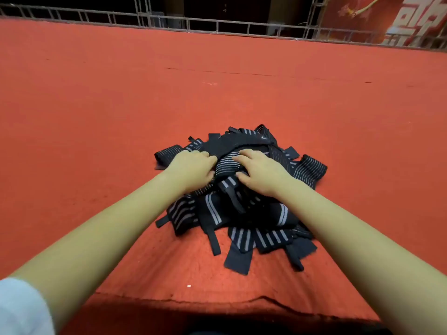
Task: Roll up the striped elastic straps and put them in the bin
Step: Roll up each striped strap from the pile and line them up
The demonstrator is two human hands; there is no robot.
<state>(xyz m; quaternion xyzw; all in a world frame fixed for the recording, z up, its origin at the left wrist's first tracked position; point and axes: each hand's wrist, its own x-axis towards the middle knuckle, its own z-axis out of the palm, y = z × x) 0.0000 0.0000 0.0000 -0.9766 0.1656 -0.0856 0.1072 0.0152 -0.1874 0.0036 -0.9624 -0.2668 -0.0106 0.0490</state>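
Surface: red cloth (96, 105) covers a wide table and ends in a frayed, wavy edge nearest the person.
Straps: a loose pile of striped elastic straps (244, 221) lies on the cloth at the centre, close to the near edge.
Strap look: black elastic bands with thin pale grey stripes running lengthwise; plain black end tabs stick out all round the heap, several pointing toward the person.
Strap state: none in the heap looks rolled; they overlap and cross in all directions.
Top strap: one band, the top strap (227, 163), arches over the crown of the pile, its fine stripes showing between the two hands.
Left hand: the left hand (193, 168) sits palm down on the left of the crown, knuckles up, fingers curled into the fabric and thumb against the near edge of the top strap, gripping it.
Right hand: the right hand (261, 172) sits palm down on the right, bent fingers laid over the stripes and thumb tucked under the near edge, pinching the same band.
Arms: both bare forearms reach forward from the lower corners and converge on the pile; a white sleeve (21, 308) shows at the left elbow.
Background: a metal railing (217, 25) runs along the far edge of the table, with a red banner (387, 18) beyond it at upper right.
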